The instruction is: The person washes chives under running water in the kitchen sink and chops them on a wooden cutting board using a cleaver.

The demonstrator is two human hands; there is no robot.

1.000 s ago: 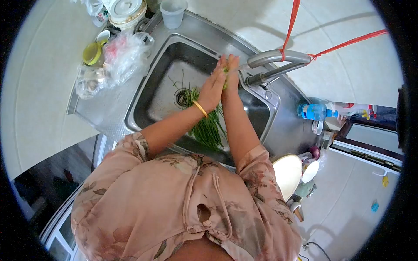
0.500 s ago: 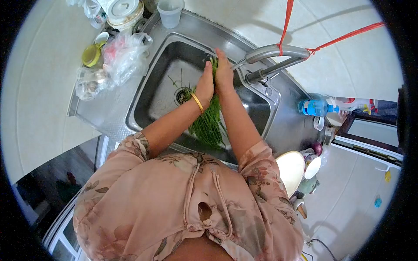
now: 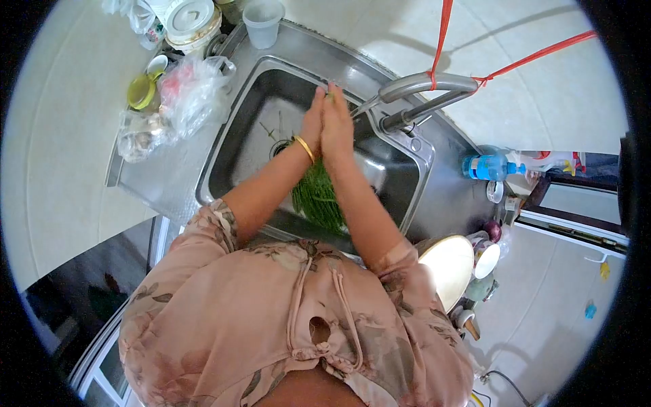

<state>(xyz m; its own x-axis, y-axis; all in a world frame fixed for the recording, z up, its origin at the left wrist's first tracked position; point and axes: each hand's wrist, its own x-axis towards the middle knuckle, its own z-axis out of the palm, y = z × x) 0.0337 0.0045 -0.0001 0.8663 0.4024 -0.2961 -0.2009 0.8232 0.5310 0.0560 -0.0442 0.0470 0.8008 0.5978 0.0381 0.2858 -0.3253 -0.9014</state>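
Note:
A bunch of thin green stalks (image 3: 317,197) hangs down over the steel sink (image 3: 237,125), its upper part between my palms. My left hand (image 3: 312,125) and my right hand (image 3: 336,129) are pressed together around it, fingers pointing away from me. A bit of green shows near the fingertips. The faucet (image 3: 434,85), tied with red string, has its spout just right of my fingers. Some loose green sprigs (image 3: 270,131) lie in the basin by the drain.
Left of the sink are plastic bags (image 3: 193,95) and a yellow-green lidded jar (image 3: 141,91). A translucent cup (image 3: 263,24) stands at the back edge. To the right are a blue bottle (image 3: 487,167) and a pale round bowl (image 3: 447,268).
My right hand and forearm have moved left, closing against my left hand. My left hand has shifted slightly left, and less of the stalks' upper part shows.

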